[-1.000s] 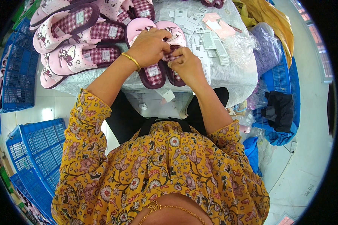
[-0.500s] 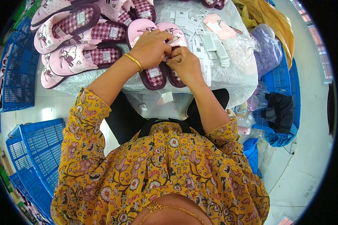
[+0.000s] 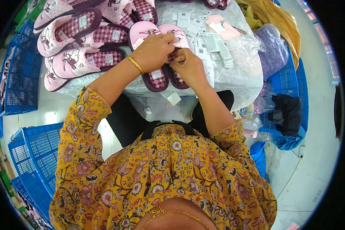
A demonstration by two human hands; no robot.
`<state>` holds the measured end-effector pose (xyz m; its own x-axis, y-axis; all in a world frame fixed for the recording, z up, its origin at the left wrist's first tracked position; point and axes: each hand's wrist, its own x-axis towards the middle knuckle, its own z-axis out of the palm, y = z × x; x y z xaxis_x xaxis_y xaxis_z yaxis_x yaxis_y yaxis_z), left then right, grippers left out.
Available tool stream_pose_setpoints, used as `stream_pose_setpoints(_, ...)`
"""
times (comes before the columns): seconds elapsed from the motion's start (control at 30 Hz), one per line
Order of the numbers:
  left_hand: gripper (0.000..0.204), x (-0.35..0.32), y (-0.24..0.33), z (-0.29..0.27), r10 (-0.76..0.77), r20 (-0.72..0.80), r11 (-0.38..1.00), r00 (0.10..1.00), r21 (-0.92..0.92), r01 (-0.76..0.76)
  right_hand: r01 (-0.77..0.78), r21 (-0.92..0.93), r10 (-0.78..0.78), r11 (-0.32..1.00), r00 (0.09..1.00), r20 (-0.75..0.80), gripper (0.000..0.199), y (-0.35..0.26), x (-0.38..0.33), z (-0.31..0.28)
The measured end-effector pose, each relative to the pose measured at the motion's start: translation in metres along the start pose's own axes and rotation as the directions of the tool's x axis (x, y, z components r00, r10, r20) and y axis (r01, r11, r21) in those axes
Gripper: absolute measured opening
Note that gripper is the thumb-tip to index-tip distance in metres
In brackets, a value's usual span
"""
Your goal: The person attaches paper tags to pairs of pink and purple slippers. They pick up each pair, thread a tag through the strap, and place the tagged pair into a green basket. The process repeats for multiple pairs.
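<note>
Left hand [image 3: 152, 51] and right hand [image 3: 188, 68] converge, fingers curled; any pinched item is hidden. Pink slippers [image 3: 142, 29] beneath them point toes-away, presumably keeping openings within reach.

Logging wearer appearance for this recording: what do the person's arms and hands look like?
Both hands are ungloved. The left hand has a narrow gold bracelet at its wrist; none shows by the right hand. The loose yellow sleeves, printed with flowers and leaves, leave the forearms bare.
</note>
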<state>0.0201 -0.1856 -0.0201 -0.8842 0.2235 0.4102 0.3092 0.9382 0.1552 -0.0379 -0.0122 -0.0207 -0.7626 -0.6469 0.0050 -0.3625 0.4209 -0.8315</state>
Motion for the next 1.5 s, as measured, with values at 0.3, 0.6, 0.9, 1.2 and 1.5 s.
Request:
stream_pose_setpoints(0.3,0.013,-0.008,0.011,-0.041,-0.032,-0.292,0.967,0.956,-0.252,-0.045,-0.093,0.676,-0.003,0.731,0.99,0.139,0.023,0.001,-0.006,-0.006)
stream_pose_setpoints(0.6,0.012,-0.026,0.021,-0.054,-0.103,-0.382,0.981,0.918,-0.191,0.03,-0.006,0.76,-0.03,0.65,0.999,0.034,0.015,0.009,-0.012,0.001)
stream_pose_setpoints(0.9,0.021,-0.041,-0.005,-0.022,-0.114,-0.149,0.993,0.982,-0.049,0.108,0.038,0.402,-0.06,0.915,0.997,0.043,0.042,-0.005,-0.016,0.015)
stream_pose_setpoints(1.2,0.031,-0.049,-0.011,-0.009,-0.214,-0.057,0.969,0.975,-0.136,0.205,0.053,-0.085,-0.052,0.995,0.998,0.019,0.042,-0.019,-0.009,0.024)
stream_pose_setpoints(1.5,0.031,-0.05,-0.011,-0.008,-0.243,-0.063,0.958,0.968,-0.172,0.23,0.049,-0.161,-0.044,0.986,0.998,0.036,0.038,-0.022,-0.003,0.025)
